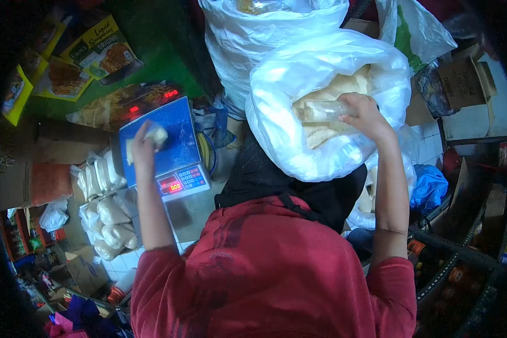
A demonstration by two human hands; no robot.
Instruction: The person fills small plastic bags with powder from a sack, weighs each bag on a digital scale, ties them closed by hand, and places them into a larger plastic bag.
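Observation:
My left hand is closed on a small bag with pale contents, slightly smeared by motion. It is over the blue plate of a digital scale, whose red display reads 0.00. My right hand grips a clear plastic cylinder-shaped container, held sideways inside the mouth of a big white plastic sack. Pale powder fills the sack around and below the container. Whether the container holds powder is hard to tell.
Filled small bags are stacked left of the scale. Another white sack stands behind the open one. Yellow seasoning packs hang at the upper left. A cardboard box and a blue plastic bag are at the right.

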